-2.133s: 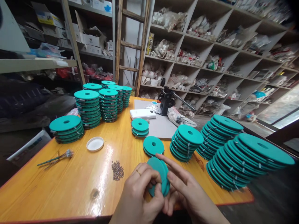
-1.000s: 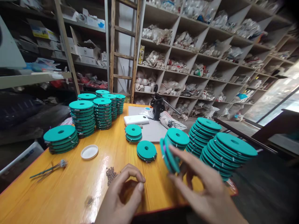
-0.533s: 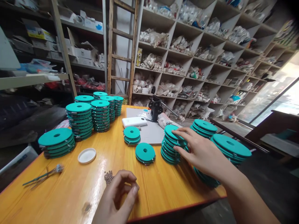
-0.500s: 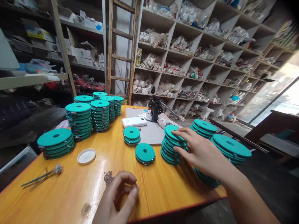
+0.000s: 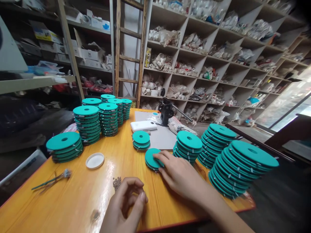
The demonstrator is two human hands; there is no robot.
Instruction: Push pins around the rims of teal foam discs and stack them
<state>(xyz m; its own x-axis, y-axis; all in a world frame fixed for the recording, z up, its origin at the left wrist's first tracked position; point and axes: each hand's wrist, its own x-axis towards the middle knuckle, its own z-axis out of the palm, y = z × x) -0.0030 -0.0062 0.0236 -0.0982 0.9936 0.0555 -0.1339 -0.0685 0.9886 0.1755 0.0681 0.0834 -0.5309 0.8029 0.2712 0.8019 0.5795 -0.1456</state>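
Note:
Low on the wooden table, my left hand (image 5: 126,204) is curled, with thumb and fingertips close together; whatever they may pinch is hidden. Beside its knuckles lies a small heap of brownish beads (image 5: 117,183). My right hand (image 5: 176,170) reaches over a short stack of teal foam discs (image 5: 151,159), its fingertips on the top disc and its thumb at the near edge, fingers and thumb apart. A taller disc stack (image 5: 188,142) stands just behind that hand. Each disc has a centre hole, and small white pieces show on many rims.
More disc stacks stand at right (image 5: 243,168) and back left (image 5: 87,124). A white lid (image 5: 95,160) and a bundle of wire-like stems (image 5: 54,179) lie left. On a grey board (image 5: 160,137) are a white power bank (image 5: 143,125) and a black clamp device (image 5: 166,113). Shelves line the back.
My right hand has moved left from the taller stack to the short disc stack in front. My left hand keeps its curled shape. The view has shifted slightly, showing more of the right-hand stacks.

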